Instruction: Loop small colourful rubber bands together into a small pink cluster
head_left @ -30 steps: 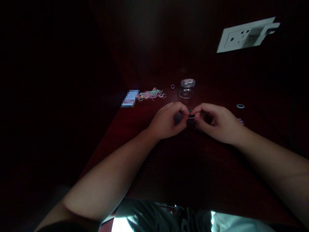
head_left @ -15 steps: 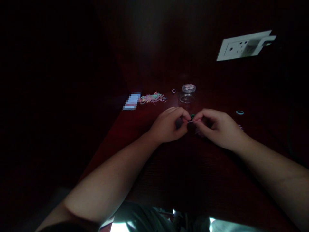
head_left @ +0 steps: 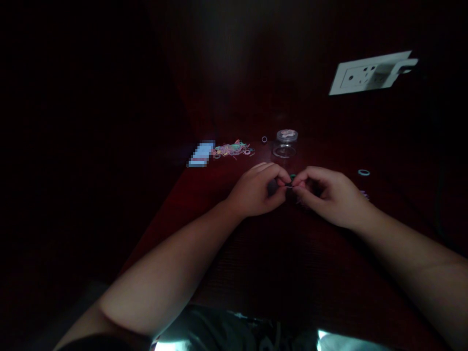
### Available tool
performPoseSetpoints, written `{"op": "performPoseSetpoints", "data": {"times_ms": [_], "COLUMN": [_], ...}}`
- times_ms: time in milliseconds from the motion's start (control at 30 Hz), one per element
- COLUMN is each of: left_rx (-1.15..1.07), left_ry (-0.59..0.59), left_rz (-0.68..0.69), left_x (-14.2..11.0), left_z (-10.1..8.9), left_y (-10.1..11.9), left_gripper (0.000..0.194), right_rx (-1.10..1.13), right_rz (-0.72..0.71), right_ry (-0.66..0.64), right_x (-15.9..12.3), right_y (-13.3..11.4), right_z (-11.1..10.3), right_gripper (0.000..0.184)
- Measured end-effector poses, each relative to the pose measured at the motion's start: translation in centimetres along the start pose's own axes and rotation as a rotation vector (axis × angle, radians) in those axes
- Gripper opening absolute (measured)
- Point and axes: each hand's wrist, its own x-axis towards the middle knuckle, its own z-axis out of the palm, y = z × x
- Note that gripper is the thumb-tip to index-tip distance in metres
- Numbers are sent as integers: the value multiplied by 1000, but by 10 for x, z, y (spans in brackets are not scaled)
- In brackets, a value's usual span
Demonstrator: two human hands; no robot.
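A thin pinkish-purple elastic hair band (head_left: pixel 289 186) runs between my two hands above the dark red table. My left hand (head_left: pixel 256 192) pinches one side of it between thumb and index finger. On the other side, the thumb and forefinger of my right hand (head_left: pixel 332 195) grip it, with the fingertips of both hands close together. Just behind the fingertips lies a green band (head_left: pixel 293 176). Some purple bands show partly beneath my right hand, and more purple bands (head_left: pixel 364 194) lie past its knuckles.
Toward the back left is a pile of colourful hair bands (head_left: pixel 234 148) beside a blurred-out phone (head_left: pixel 202 153). A clear lidded jar (head_left: pixel 285 146) stands behind my hands, near a small ring-shaped band (head_left: pixel 264 139). A light-blue band (head_left: pixel 363 172) lies right. A wall socket (head_left: pixel 353 78) holds a plug.
My left fingertips have moved slightly right, closer to my right fingertips, so the stretch of band between them is shorter. The whole view has shifted slightly.
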Motion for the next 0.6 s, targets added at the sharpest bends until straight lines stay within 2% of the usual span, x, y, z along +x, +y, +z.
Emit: {"op": "performPoseSetpoints", "data": {"times_ms": [200, 367, 600], "left_rx": [-38, -95, -134], "left_ry": [3, -23, -23], "left_rz": [3, -53, -94], "left_x": [0, -1, -1], "left_z": [0, 1, 1], "left_y": [1, 0, 1], "left_gripper": [12, 16, 9], "right_rx": [-26, -17, -34], "right_rz": [12, 20, 20], "right_ry": [27, 31, 45], "right_x": [1, 0, 0], "right_y": [0, 0, 1], "right_z": [1, 1, 1], "right_gripper": [14, 14, 12]}}
